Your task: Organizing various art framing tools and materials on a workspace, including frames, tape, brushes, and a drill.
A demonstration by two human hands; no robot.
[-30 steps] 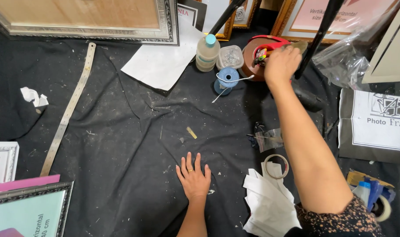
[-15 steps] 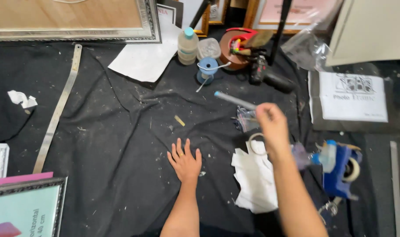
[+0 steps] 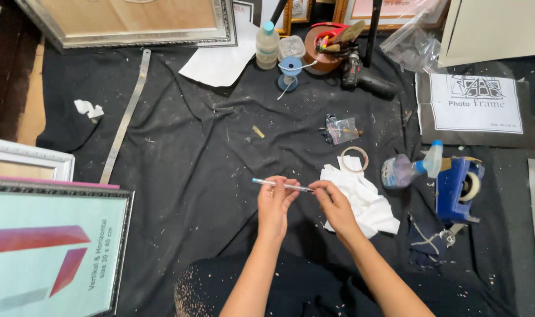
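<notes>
Pen held level, pinched between left hand and right hand fingertips.

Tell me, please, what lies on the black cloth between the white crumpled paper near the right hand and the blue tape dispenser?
In the head view, a spray bottle lies on its side between the white crumpled paper and the blue tape dispenser.
</notes>
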